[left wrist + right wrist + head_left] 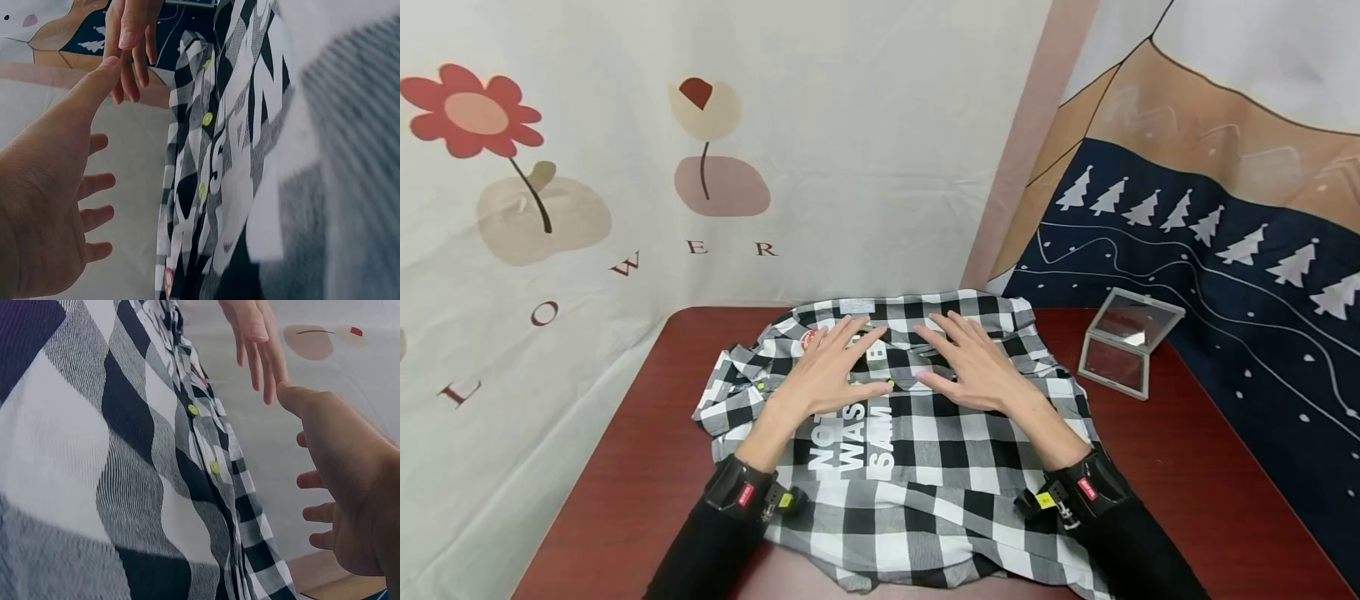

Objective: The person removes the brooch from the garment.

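Observation:
A black, grey and white checked shirt [925, 433] lies spread over the table, with white lettering and yellow-green buttons [207, 119]. My left hand [829, 367] hovers above its left half, fingers spread and straight, holding nothing. Over the right half is my right hand [973, 362], also with fingers extended and nothing in it. The two thumbs point toward each other across a small gap. Both wrist views show the palms apart from the cloth, with the shirt's button row [203, 437] beyond. The shirt's lower edge is bunched in loose folds near me.
On the table's right side stands an opened square mirror case [1129, 342]. The reddish-brown table [625, 467] shows on both sides of the shirt. Behind hangs a pale flower-printed cloth [865, 150], and a navy cloth with white trees [1217, 250] drapes at the right.

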A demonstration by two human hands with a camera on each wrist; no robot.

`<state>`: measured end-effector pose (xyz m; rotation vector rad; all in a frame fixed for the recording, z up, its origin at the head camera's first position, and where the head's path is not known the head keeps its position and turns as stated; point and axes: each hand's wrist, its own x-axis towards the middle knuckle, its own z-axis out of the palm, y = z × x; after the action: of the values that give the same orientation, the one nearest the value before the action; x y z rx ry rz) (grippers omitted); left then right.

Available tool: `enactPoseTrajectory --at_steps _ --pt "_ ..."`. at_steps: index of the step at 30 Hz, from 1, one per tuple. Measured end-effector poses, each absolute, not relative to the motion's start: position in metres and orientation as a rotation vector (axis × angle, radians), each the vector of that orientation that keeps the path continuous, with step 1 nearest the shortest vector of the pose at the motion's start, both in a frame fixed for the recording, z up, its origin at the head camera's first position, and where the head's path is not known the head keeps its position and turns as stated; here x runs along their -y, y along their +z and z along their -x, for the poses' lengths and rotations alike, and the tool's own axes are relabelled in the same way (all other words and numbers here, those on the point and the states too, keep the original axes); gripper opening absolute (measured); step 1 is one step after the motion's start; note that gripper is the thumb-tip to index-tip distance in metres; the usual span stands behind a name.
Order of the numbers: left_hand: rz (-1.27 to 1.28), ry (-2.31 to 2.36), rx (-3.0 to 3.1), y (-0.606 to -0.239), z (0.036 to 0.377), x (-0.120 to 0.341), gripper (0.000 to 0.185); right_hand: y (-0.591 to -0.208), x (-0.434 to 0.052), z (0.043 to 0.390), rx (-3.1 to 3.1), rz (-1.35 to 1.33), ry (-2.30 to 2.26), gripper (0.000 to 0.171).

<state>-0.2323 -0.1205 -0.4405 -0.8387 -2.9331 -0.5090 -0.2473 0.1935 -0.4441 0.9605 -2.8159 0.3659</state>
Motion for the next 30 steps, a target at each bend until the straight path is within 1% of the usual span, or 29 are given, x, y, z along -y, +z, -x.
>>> enactPoseTrajectory --at_steps 30 --pt "0.645 -0.612 2.942 -0.434 0.238 0.187 0.098 -0.445 -0.128 0.271 2.796 -1.119 0.385 0.076"
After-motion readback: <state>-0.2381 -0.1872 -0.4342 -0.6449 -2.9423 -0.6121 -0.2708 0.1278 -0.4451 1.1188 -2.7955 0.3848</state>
